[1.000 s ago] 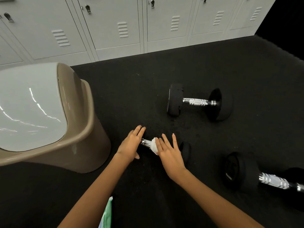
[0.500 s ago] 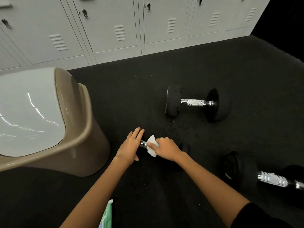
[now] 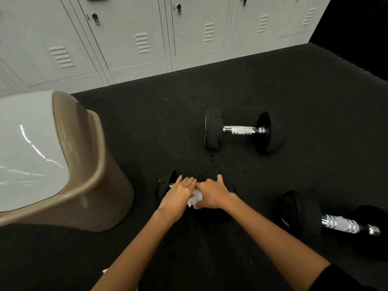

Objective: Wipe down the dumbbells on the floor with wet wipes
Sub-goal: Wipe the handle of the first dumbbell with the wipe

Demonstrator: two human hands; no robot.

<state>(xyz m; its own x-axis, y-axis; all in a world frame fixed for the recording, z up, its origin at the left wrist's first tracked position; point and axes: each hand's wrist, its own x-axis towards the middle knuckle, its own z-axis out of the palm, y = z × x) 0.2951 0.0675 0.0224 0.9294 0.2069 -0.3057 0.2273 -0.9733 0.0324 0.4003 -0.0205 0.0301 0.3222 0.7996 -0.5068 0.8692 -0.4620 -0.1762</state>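
A small black dumbbell [image 3: 164,185] lies on the dark floor right under my hands; only its left head and a sliver of chrome handle show. My left hand [image 3: 180,193] rests flat over the handle. My right hand [image 3: 212,195] is closed around a crumpled white wet wipe [image 3: 195,199] pressed against the handle between the two hands. A second dumbbell [image 3: 243,130] with a chrome grip lies farther back. A third, larger dumbbell [image 3: 336,222] lies at the right.
A beige stool with a glossy white seat [image 3: 88,175] stands close on the left. Grey lockers [image 3: 136,38] line the back wall. The corner of a green wipes pack [image 3: 105,270] peeks out under my left forearm.
The right hand has slid left along the handle with the wipe and now meets the left hand, which has shifted over the handle. The view has moved slightly.
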